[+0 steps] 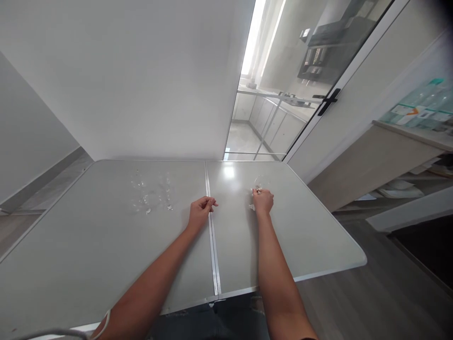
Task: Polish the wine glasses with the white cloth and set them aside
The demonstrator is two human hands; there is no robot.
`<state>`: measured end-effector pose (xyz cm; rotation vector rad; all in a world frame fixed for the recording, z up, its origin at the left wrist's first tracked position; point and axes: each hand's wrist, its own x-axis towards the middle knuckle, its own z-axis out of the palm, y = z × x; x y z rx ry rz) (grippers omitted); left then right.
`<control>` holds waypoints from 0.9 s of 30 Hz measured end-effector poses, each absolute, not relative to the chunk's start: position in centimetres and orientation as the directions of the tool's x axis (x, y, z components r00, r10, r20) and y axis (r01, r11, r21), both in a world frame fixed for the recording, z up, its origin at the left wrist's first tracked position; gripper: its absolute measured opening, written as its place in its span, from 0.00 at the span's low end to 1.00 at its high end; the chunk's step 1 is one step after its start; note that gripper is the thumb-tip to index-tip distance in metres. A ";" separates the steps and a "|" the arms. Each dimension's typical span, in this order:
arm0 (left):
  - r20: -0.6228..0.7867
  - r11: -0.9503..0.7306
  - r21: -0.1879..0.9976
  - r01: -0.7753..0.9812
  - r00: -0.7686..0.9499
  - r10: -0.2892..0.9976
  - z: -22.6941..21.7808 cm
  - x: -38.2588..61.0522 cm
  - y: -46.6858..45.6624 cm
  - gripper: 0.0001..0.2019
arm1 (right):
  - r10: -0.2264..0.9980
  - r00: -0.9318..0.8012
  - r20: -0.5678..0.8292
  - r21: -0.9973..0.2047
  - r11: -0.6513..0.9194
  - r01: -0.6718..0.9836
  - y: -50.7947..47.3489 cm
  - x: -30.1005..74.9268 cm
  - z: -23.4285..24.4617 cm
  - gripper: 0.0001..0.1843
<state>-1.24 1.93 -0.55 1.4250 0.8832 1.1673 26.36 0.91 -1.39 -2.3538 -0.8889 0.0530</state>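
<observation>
Right hand [263, 200]: over the right part of the tabletop [311, 236], fingers closed on a clear item [262, 180], which shows just beyond the knuckles; a small white scrap [252, 207] sits just beside the hand. Left hand [201, 208]: at the metal seam [214, 255], well apart from the right; fingers curled in, thumb drawn against the fingertips. Two clusters of clear pieces [142, 194] with whitish ends lie left of the left hand, outlines too faint to separate. Bottles [417, 108] stand on a shelf [406, 134] at far right
</observation>
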 end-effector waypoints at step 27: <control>0.169 -0.153 0.985 -0.084 0.232 0.958 -1.3 -1.1 2.2 0.17 | 0.530 0.773 0.349 -0.655 -0.452 0.606 0.0 26.2 -0.3 0.14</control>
